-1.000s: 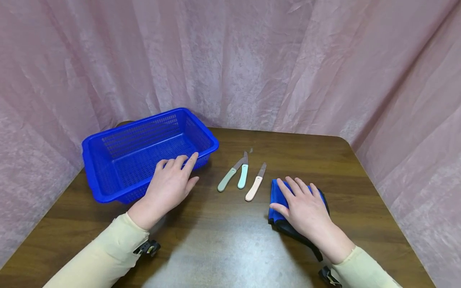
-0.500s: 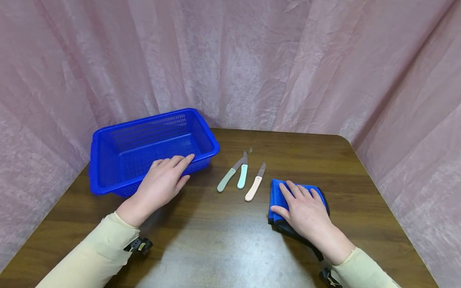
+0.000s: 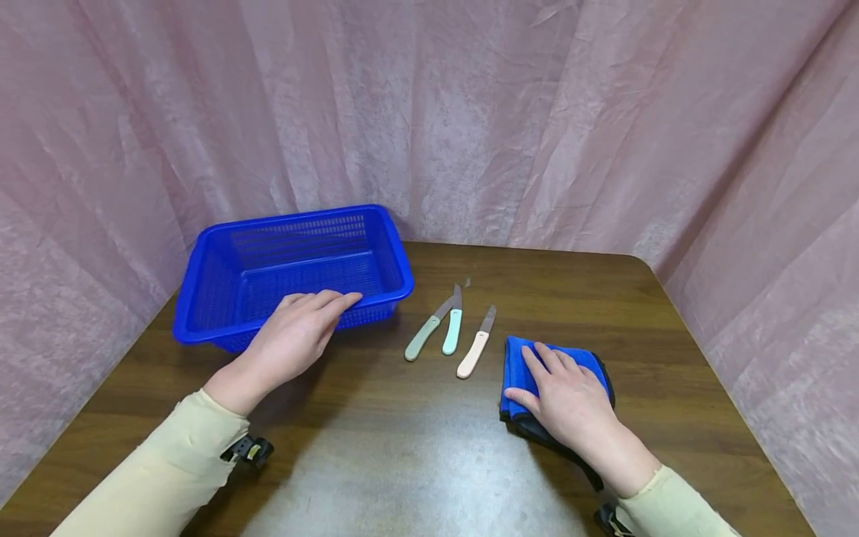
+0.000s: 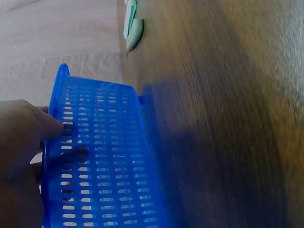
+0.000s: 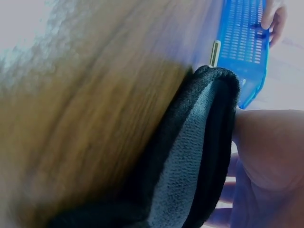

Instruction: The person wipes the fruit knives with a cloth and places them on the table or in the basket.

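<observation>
A blue perforated plastic basket point(image 3: 295, 328) stands at the back left of the table. My left hand point(image 3: 285, 343) grips its near long rim; in the left wrist view the thumb point(image 4: 50, 127) lies against the outer wall and the fingers are mostly hidden behind the rim. My right hand point(image 3: 570, 395) rests, fingers spread, on a folded blue cloth point(image 3: 515, 373) with black edging. Between the hands lie three small knives: a grey-green-handled one point(image 3: 423, 338), a mint-handled one point(image 3: 452, 332) whose blade meets the first one's tip, and a cream-handled one point(image 3: 473, 354).
The brown wooden table point(image 3: 416, 440) has its far edge against a pink curtain point(image 3: 470, 134), which also hangs along both sides. A tiny clear scrap point(image 3: 467, 283) lies beyond the knife tips.
The basket has turned, its left end swinging back and to the right, so it sits squarer to the curtain. My left thumb has gone from spread out to against the basket. The right hand stays put.
</observation>
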The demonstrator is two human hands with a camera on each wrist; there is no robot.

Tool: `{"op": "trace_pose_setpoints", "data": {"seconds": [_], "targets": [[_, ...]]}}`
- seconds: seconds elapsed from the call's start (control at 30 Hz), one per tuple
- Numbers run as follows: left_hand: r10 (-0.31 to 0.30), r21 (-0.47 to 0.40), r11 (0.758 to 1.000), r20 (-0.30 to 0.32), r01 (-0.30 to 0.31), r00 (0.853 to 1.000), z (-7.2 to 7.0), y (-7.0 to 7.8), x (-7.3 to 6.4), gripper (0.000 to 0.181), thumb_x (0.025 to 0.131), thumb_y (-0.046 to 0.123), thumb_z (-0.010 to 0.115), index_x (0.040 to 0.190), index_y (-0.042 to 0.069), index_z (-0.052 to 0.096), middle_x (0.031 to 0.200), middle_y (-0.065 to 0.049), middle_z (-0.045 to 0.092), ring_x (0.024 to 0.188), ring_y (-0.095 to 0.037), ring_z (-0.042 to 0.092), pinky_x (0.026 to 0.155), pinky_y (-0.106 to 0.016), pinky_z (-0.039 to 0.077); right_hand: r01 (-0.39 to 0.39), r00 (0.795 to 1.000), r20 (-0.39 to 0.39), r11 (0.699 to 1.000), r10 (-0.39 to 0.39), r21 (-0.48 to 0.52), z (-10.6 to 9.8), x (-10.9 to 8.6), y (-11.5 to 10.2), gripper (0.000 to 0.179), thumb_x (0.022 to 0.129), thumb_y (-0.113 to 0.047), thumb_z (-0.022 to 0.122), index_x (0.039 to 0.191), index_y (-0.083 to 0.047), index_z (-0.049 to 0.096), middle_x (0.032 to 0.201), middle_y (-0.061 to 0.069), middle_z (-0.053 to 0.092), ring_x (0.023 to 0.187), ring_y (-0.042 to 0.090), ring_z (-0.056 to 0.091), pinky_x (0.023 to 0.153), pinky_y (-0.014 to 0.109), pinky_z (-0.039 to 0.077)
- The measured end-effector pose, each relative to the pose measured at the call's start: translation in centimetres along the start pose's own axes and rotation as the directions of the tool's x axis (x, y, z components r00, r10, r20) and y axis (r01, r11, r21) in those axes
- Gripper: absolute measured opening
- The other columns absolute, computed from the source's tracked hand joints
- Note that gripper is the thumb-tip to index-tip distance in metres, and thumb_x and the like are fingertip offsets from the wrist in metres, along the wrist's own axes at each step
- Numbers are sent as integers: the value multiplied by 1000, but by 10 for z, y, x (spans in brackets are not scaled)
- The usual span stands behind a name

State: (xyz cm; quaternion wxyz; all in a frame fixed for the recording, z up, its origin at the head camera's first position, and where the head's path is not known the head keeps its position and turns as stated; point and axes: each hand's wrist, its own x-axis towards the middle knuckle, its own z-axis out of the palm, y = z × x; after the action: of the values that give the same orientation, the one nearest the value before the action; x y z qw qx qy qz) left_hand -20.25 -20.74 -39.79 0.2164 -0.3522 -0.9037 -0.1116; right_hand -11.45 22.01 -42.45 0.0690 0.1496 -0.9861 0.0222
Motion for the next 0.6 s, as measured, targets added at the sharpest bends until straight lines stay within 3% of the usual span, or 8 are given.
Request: {"op": "trace_pose_setpoints", "data": {"seconds": [0.33,0.6], "targets": [[33,-27,999,2,-32,999,3,-15,-4,46,103,-3,70,147,10,69,124,-9,76,112,-30,74,95,-58,52,-5,998,64,1000,3,23,1,3,2,76,104,-57,72,156,-3,60,160,25,55,143,49,55,108,69,49],[36,-43,999,58,-34,998,0,-29,-4,49,103,-4,69,150,12,67,132,-10,75,112,-31,72,105,-62,47,-4,994,109,999,-1,46,1,8,6,77,105,-56,70,159,-2,57,162,27,52,147,51,51,111,70,46]]}}
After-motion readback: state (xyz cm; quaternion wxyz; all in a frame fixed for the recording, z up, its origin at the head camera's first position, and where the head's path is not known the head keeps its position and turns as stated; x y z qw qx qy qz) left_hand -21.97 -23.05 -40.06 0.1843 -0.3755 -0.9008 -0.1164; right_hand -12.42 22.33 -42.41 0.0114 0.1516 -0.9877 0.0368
